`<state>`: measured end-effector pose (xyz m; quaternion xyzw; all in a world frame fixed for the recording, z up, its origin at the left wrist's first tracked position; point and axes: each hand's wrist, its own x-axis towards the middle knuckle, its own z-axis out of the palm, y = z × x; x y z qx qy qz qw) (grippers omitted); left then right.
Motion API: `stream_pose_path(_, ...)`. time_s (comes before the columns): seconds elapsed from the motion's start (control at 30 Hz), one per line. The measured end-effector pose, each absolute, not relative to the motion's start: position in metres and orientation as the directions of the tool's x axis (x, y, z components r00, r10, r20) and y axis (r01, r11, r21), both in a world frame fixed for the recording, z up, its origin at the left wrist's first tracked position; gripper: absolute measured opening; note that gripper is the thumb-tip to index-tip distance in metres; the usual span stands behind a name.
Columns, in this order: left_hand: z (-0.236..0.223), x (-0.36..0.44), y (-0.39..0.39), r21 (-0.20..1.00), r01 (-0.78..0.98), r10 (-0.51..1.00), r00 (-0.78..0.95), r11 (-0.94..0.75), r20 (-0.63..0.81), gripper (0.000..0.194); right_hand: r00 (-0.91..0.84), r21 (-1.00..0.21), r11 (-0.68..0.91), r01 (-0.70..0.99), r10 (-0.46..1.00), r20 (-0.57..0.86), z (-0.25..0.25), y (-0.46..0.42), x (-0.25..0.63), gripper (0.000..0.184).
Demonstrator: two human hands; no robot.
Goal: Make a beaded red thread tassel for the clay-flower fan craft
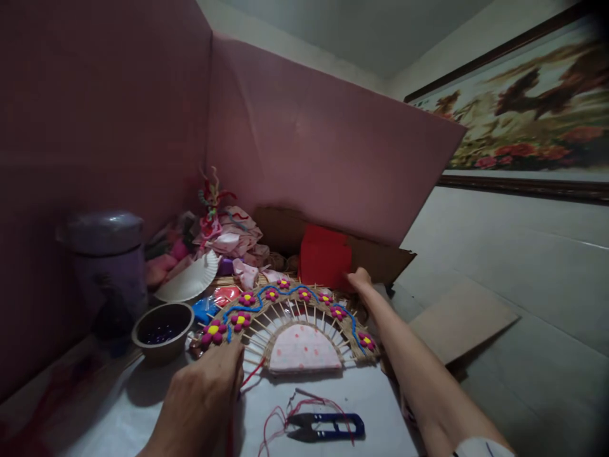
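A fan-shaped woven piece (280, 293) lies in front of me, made of thin sticks and twine, with magenta clay flowers and a wavy blue line. Its half-round middle (304, 349) is white with pink spots. My left hand (207, 384) is closed at the fan's lower left corner, on a red cord (253, 373) that runs to the fan. Farther off, my right hand (360, 279) has curled fingers at the lower right edge of a red sheet (325, 257); the fingertips are blurred. Blue-handled thread snips (328, 426) lie nearest me among loose red thread.
At left stand a brown bowl (163, 330) with dark contents, a white paper plate (190, 279) and a lidded bin (107, 273). Pink crumpled paper (235, 235), pipe cleaners (213, 197) and brown cardboard (380, 257) fill the back. A pink panel (309, 133) rises behind.
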<state>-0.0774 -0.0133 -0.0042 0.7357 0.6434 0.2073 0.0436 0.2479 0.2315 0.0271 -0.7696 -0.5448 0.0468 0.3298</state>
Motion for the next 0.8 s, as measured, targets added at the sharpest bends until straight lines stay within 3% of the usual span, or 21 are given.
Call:
stream_pose_path(0.17,-0.004,-0.079,-0.010,0.346,0.924,0.956,0.063,-0.165,0.287,0.024,0.340,-0.694,-0.119,0.710,0.921,0.190,0.032,0.237,0.254,0.024)
stream_pose_path(0.3,-0.002,-0.081,-0.013,0.324,0.920,0.922,0.088,-0.221,0.377,0.022,0.267,-0.790,0.116,0.603,0.903,0.336,0.058,0.212,0.263,0.020)
stream_pose_path(0.5,0.004,-0.076,-0.020,0.272,0.929,0.887,0.109,-0.252,0.450,0.028,0.394,-0.800,0.445,0.402,0.705,0.590,0.100,0.136,0.268,0.034)
stream_pose_path(0.57,0.007,-0.073,-0.023,0.292,0.924,0.894,0.101,-0.247,0.436,0.033,0.462,-0.779,0.597,0.192,0.645,0.608,0.101,0.104,0.259,0.036)
stream_pose_path(0.7,0.014,-0.071,-0.024,0.479,0.845,0.920,0.036,-0.236,0.390,0.032,0.457,-0.794,0.601,-0.093,0.734,0.502,0.081,0.050,0.229,0.035)
stream_pose_path(0.8,0.020,-0.071,-0.025,0.774,0.553,0.940,0.052,-0.308,0.337,0.026,0.357,-0.834,0.519,-0.186,0.827,0.435,0.056,0.023,0.210,0.031)
